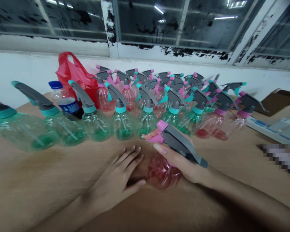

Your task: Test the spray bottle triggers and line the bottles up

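Note:
My right hand (181, 158) is wrapped round the neck of a pink spray bottle (163, 172) with a grey and pink trigger head. The bottle is close to the table's near side, its nozzle pointing away to the left. Just left of it, my left hand (124, 170) lies flat with fingers spread, holding nothing. Beyond both hands runs a front row of spray bottles: several green ones with turquoise collars, such as the green spray bottle (122, 125), and two pink ones at the right end, one being the pink spray bottle (209, 124).
More spray bottles (128, 96) crowd behind the front row. A red plastic bag (74, 72) and a blue-capped drink bottle (69, 104) stand at the back left. On the right are an open cardboard box (277, 103), a white and blue box (268, 129) and a pixelated item (281, 158).

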A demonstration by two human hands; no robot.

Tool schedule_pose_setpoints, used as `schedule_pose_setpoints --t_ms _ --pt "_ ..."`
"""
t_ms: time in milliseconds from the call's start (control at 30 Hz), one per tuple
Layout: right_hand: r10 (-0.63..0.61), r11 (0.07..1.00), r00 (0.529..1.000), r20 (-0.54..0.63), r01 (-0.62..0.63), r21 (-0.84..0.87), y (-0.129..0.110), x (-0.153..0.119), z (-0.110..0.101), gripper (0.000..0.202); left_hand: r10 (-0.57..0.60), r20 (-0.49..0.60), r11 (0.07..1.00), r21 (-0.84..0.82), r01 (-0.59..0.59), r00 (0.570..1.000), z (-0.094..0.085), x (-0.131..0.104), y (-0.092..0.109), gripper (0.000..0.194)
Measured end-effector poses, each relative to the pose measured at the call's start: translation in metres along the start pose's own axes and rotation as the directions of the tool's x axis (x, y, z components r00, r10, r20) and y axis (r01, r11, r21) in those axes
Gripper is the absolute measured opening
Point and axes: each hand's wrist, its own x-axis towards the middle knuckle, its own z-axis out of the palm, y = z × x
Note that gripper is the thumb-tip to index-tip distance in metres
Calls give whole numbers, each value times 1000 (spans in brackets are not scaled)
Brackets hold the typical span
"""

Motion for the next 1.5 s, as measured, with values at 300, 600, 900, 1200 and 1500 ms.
schedule_pose_setpoints --t_ms 300,600,900,1200,1500 --pt "61 995 998 8 -60 -76 -12 0 -2 15 -3 13 1000 17 2 1000 -3 2 0 64" --pt "64 997 997 34 -62 -46 -13 0 -4 18 -13 20 1000 22 13 1000 -5 2 3 62" --pt "74 997 997 18 -74 13 -11 -1 -1 22 -2 -22 1000 16 3 1000 -3 2 2 62" --pt "98 995 995 16 -97 -10 -12 -2 -2 23 -3 -21 1000 19 3 1000 -4 1 2 62" --pt "103 995 994 20 -103 13 -11 -3 -2 23 -5 0 999 40 5 1000 -3 0 2 63"
